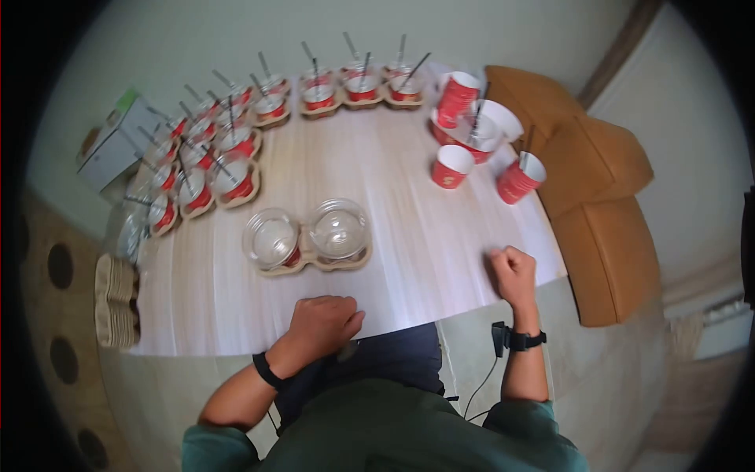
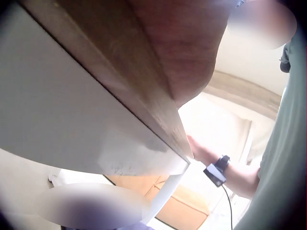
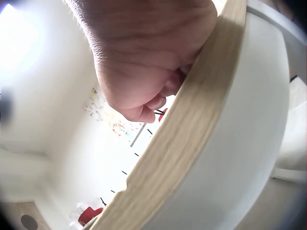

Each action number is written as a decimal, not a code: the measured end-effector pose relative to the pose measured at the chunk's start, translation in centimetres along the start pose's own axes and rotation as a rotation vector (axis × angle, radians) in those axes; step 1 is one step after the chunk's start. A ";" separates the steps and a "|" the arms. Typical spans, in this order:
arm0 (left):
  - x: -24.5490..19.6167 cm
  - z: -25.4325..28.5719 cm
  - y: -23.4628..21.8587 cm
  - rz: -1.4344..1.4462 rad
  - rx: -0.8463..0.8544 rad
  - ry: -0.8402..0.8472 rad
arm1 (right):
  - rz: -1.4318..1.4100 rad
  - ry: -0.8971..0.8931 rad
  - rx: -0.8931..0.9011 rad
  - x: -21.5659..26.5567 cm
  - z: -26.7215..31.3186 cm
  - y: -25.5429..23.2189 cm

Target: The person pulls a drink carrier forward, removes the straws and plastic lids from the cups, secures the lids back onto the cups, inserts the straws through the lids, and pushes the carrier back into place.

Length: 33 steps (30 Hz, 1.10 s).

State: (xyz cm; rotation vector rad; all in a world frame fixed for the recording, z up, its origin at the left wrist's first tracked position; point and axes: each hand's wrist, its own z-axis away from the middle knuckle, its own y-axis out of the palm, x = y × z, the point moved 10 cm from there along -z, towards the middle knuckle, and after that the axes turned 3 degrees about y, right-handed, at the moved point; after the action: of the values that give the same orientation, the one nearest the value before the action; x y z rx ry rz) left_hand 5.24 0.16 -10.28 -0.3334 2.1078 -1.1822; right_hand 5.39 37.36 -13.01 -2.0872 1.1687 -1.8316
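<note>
My left hand (image 1: 321,324) rests on the near edge of the pale wood table (image 1: 409,275), its fingers folded in and nothing in its grip. My right hand (image 1: 514,274) makes a loose fist at the near right edge; the right wrist view shows its curled fingers (image 3: 146,111) over the wooden rim. Just beyond the left hand stands a cardboard cup carrier (image 1: 316,266). It bears two cups with wide clear lids, a left cup (image 1: 272,237) and a right cup (image 1: 338,230). Table edge and palm hide the left fingers in the left wrist view.
Several red cups (image 1: 236,179) with clear tops and dark straws stand in carriers along the left and back. At back right are stacked red paper cups (image 1: 456,101), a wide red-and-white tub (image 1: 503,122), and more cups (image 1: 451,167). Stacked carriers (image 1: 116,303) sit at left; a brown chair (image 1: 613,244) adjoins the right.
</note>
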 end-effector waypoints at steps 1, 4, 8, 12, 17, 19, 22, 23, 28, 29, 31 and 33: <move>0.4 -0.1 -0.2 0.000 -0.011 -0.041 | 0.022 0.002 -0.034 0.3 0.2 -0.1; 0.4 0.3 -0.2 0.013 0.007 -0.039 | 0.128 0.032 -0.079 1.3 0.4 -0.5; 1.6 1.2 -0.6 0.106 -0.044 -0.061 | 0.164 -0.047 -0.256 3.2 -4.4 -4.2; 1.3 1.0 -1.3 0.165 -0.082 -0.049 | 0.234 -0.236 -0.350 6.8 -12.4 -6.5; 1.9 1.0 -1.6 0.247 -0.113 -0.068 | 0.419 0.163 0.051 3.0 -21.3 -5.1; 2.0 1.0 -1.6 0.259 -0.117 -0.073 | 0.376 0.123 0.034 2.9 -22.2 -5.0; 2.1 0.9 -1.8 0.272 -0.116 -0.075 | 0.325 0.195 0.085 3.5 -22.4 -4.7; 2.0 0.9 -1.7 0.276 -0.110 -0.072 | 0.374 0.197 0.097 3.7 -22.0 -4.5; 1.9 0.8 -1.7 0.262 -0.096 -0.075 | 0.486 0.182 0.046 4.0 -20.4 -4.0; 1.9 0.9 -1.7 0.259 -0.104 -0.074 | 0.556 0.070 -0.031 5.2 -20.0 -5.0; 1.7 0.7 -1.8 0.256 -0.121 -0.060 | 0.658 -0.271 -0.242 8.5 -18.7 -6.6; 2.5 1.1 -2.2 0.233 -0.146 -0.090 | 0.414 -0.310 -0.335 13.3 -15.2 -8.8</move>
State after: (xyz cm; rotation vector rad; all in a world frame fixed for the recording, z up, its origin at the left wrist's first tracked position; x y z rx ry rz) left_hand 3.91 -3.04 -9.91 -0.1959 2.0944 -0.8660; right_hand -4.58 41.04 6.26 -1.9845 1.7436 -1.1491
